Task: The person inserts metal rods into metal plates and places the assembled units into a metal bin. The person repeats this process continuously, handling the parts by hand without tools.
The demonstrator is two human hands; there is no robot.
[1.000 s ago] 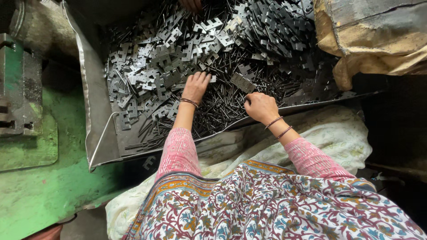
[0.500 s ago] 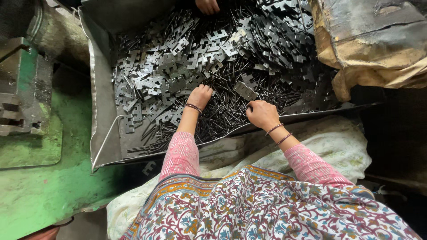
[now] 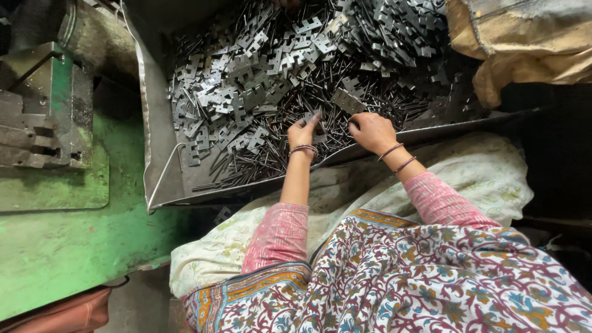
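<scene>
My left hand (image 3: 303, 131) reaches into a grey sheet-metal tray (image 3: 161, 161) and pinches a small flat metal piece (image 3: 313, 116) at its fingertips. Close to its right, my right hand (image 3: 370, 131) rests with fingers curled down among thin dark metal pins (image 3: 259, 161); whatever it holds is hidden. Both wrists wear bangles. A flat notched plate (image 3: 348, 100) lies just beyond my right hand. The back of the tray is heaped with stamped metal pieces (image 3: 259, 68).
A green machine body (image 3: 55, 234) with a grey steel block (image 3: 37, 117) stands to the left. A tan sack (image 3: 524, 43) sits at the upper right. White printed cloth (image 3: 481, 172) lies under the tray's near edge, above my patterned lap.
My left hand has moved right, closer to my right hand, and now pinches a small piece. Another person's hand at the tray's far edge has dropped out of view.
</scene>
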